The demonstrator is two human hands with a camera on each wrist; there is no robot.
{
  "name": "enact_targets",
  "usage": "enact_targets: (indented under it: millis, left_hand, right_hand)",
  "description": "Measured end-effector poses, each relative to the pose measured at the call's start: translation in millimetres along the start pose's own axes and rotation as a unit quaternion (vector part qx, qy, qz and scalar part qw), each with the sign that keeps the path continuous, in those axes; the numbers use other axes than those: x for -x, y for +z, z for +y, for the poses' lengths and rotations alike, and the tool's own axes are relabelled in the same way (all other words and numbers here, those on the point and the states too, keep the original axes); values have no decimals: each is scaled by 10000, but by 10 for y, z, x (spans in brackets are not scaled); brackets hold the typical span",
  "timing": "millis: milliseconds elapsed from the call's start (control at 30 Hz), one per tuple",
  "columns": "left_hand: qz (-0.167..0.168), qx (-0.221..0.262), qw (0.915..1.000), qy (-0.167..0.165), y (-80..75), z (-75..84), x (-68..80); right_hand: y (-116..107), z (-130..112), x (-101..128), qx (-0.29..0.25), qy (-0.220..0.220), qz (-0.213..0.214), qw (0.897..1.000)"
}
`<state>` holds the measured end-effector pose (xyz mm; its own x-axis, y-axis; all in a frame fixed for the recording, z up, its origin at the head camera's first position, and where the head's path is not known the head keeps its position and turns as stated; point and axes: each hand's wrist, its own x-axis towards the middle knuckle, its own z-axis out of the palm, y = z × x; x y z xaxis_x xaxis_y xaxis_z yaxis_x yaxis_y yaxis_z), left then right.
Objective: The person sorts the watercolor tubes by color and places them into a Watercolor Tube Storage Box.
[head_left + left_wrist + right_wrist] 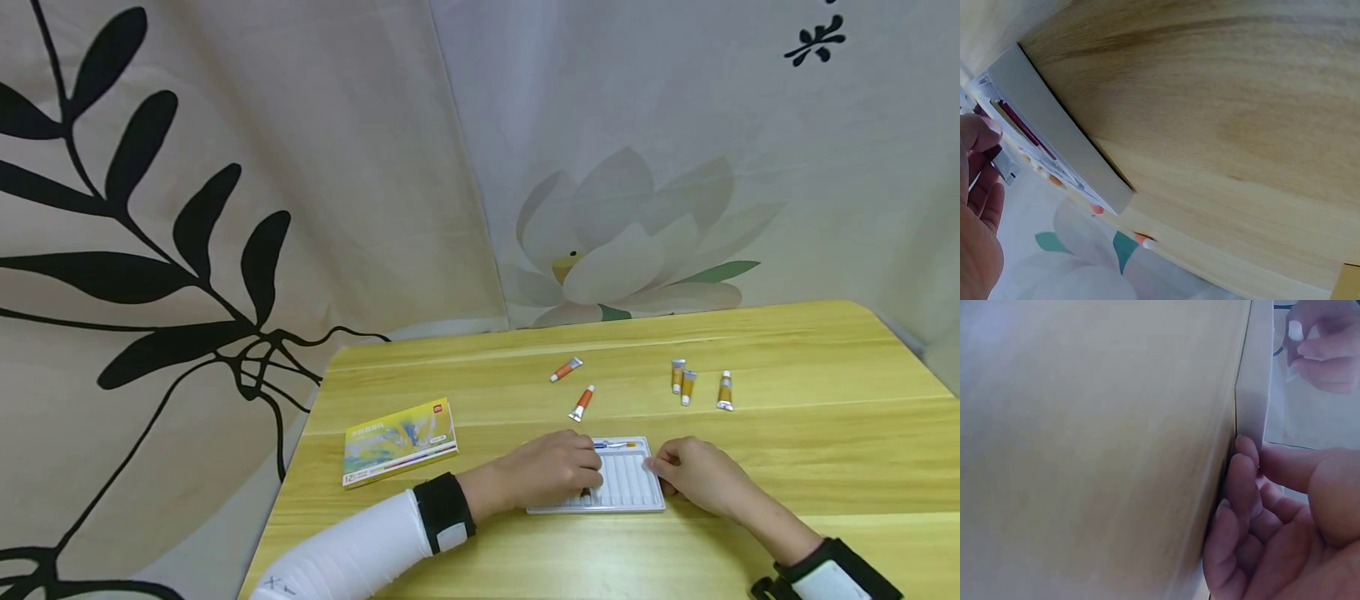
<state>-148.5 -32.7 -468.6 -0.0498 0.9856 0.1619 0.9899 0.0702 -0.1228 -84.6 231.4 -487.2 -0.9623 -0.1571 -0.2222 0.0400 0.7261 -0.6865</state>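
A white slotted plastic tray (626, 483) lies near the table's front edge, with one blue and orange paint tube (617, 445) in its far slot. My left hand (553, 471) rests over the tray's left part and pinches a small dark paint tube (999, 157) with a silver end. My right hand (693, 477) grips the tray's right edge (1252, 394), curled fingertips (1244, 464) against its side wall and the thumb on top. Two orange tubes (566, 369) (581, 403) and three ochre tubes (687, 387) lie loose farther back.
A yellow paint box (400, 441) lies flat at the left of the wooden table (810, 450). Printed curtains hang behind the table and to its left. The table's left edge runs close to the box.
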Motion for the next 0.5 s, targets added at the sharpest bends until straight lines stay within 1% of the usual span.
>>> enact_targets:
  millis: [200,367,433,500]
  left_hand:
    - [-289,-337,9989,139,28,36,-27]
    - [-582,-567,9966,134,61,53,-27]
    - [-640,-585,9962,119,71,55,-28]
    - [-643,-455,9968,93,77,55,-30]
  right_hand:
    - [2,-7,7,47,-26,56,10000]
    - [2,-5,6,47,11,42,10000]
    - [2,-4,4,46,25,36,10000]
    - [2,-5,5,44,43,27,10000]
